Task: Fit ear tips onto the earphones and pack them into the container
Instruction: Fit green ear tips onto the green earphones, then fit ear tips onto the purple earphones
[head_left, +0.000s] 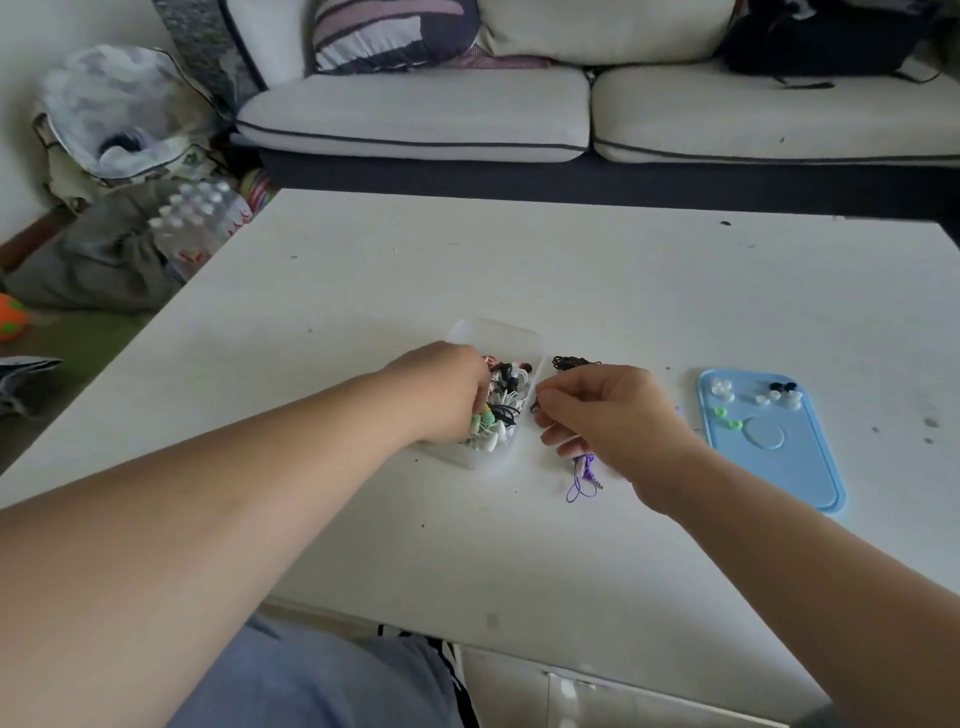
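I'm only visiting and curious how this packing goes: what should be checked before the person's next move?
1. Container open, within reach: ok.
2. Left hand reaching among the earphones inside it: ok; its grip: cannot tell.
3. Right hand pinches a dark piece: ok; tip fitted on it: cannot tell.
4. Spare ear tips lie on the blue tray: ok.
5. Purple earphones packed: not ok, they lie on the table beside the container.
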